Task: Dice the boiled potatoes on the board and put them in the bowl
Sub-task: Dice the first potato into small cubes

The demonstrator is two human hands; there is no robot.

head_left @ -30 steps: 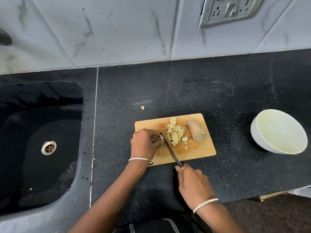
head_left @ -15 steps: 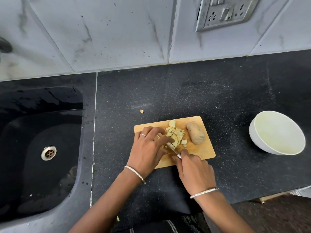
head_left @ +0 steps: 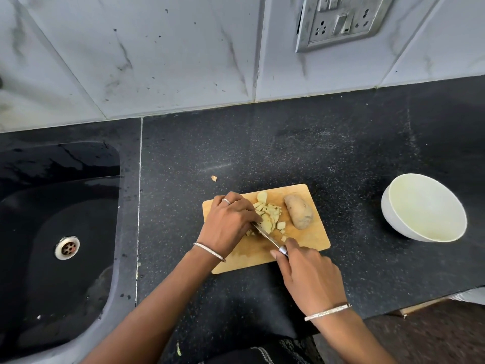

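A wooden board [head_left: 309, 240] lies on the black counter. On it sit a whole unpeeled potato [head_left: 299, 211] at the right and a pile of pale diced pieces [head_left: 270, 208] in the middle. My left hand [head_left: 228, 222] covers the left of the pile, fingers curled over a larger potato chunk [head_left: 269, 222]. My right hand [head_left: 309, 279] grips the handle of a knife [head_left: 267, 236], whose blade slants up-left into the chunk just beside my left fingertips. The white bowl [head_left: 391, 216] stands to the right of the board, tilted, nothing visible inside.
One stray potato bit [head_left: 214, 178] lies on the counter beyond the board's far left corner. A black sink [head_left: 65, 248] fills the left side. A wall socket [head_left: 341, 22] sits on the tiled wall behind. The counter's front edge runs just below the bowl.
My left hand has shifted right, from the board's left edge onto the potato pile. My right hand came forward onto the board and the knife now cuts among the pieces.
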